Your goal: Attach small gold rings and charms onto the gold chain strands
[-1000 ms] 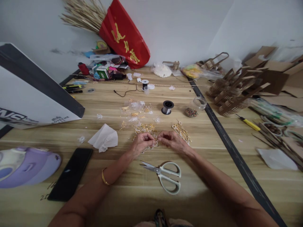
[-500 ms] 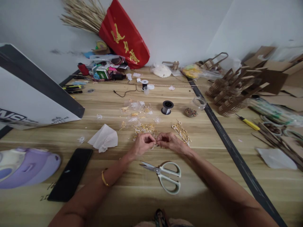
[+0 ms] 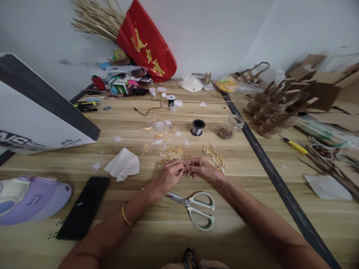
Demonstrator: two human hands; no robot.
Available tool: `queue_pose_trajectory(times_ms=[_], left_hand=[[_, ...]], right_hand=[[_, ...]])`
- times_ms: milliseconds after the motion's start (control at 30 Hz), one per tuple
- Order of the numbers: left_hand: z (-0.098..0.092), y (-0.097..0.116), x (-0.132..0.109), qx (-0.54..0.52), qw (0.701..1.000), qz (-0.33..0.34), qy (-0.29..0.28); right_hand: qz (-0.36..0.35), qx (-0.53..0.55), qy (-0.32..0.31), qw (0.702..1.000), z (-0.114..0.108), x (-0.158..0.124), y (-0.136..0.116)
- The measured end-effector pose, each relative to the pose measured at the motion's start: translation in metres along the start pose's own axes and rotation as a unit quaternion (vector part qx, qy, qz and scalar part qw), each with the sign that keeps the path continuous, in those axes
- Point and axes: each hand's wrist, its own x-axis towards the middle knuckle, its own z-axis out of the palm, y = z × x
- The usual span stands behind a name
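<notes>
My left hand [image 3: 171,174] and my right hand [image 3: 199,167] meet fingertip to fingertip over the table, both closed in a pinch. What sits between their fingers is too small to make out. Just beyond them lies a scatter of small gold and silver beads [image 3: 171,154]. Right of my right hand is a bunch of gold bead strands [image 3: 215,156] with rings at one end. Scissors [image 3: 187,202] with pale green handles rest on the wood nearer to me, their blade tips close to my left wrist.
A spool of clear line [image 3: 198,127] and a jar of brown beads [image 3: 226,132] stand farther back. At left are a white tissue [image 3: 123,165], a black phone [image 3: 83,207], a purple bottle [image 3: 33,200] and a big white box [image 3: 42,112]. Small woven baskets [image 3: 269,108] crowd the right.
My left hand has turned over, its back now facing up and its fingers curled more. My right hand has stayed nearly in place, its fingers bent slightly more.
</notes>
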Motion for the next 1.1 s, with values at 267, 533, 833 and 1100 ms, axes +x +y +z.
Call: queue_pose_trajectory(times_ms=[267, 533, 833, 1100], left_hand=[[0.0003, 0.0021, 0.0004, 0.008, 1.000, 0.005, 0.014], [0.0010, 0.0003, -0.0014, 0.000, 1.000, 0.008, 0.019], [0.0006, 0.0024, -0.0001, -0.027, 0.999, 0.001, 0.017], [0.0010, 0.0015, -0.0024, 0.035, 0.997, 0.063, 0.013]], right_hand=[[0.008, 0.066, -0.010, 0.998, -0.0008, 0.0012, 0.0028], [0.035, 0.105, -0.027, 0.994, -0.0032, 0.0024, 0.0045], [0.045, 0.109, -0.030, 0.993, -0.0028, 0.0022, 0.0026], [0.042, 0.104, -0.036, 0.993, -0.0009, 0.0010, 0.0024]])
